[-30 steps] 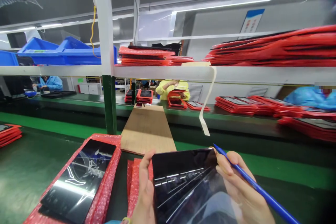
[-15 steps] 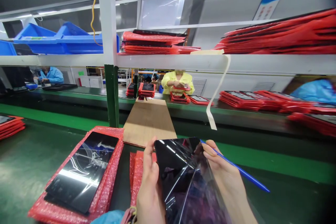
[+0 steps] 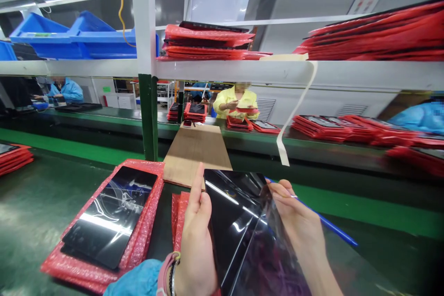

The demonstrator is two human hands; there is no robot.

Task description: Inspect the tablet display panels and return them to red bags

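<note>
My left hand [image 3: 199, 236] grips the left edge of a glossy black tablet screen [image 3: 225, 212], thumb along its side. A clear protective film [image 3: 274, 245] is lifted on the screen's right side, with a crease running down across the glass. At the upper right corner, my right hand [image 3: 298, 219] pinches the film. A thin blue pen-like stick [image 3: 333, 229] is also held in that hand and points down to the right. Left of my hands, more black screens [image 3: 111, 215] lie on red bubble-wrap bags [image 3: 145, 236].
Another red bubble bag [image 3: 178, 217] lies beside my left hand. A wooden board [image 3: 197, 152] spans toward the far bench. A green-and-white post [image 3: 148, 115] and shelf stand ahead, with a tape strip [image 3: 282, 148] hanging down. Co-workers [image 3: 237, 99] sit beyond.
The view has tilted down slightly. The film stands further away from the screen on the right, with my right hand still pinching it. My left hand keeps its hold.
</note>
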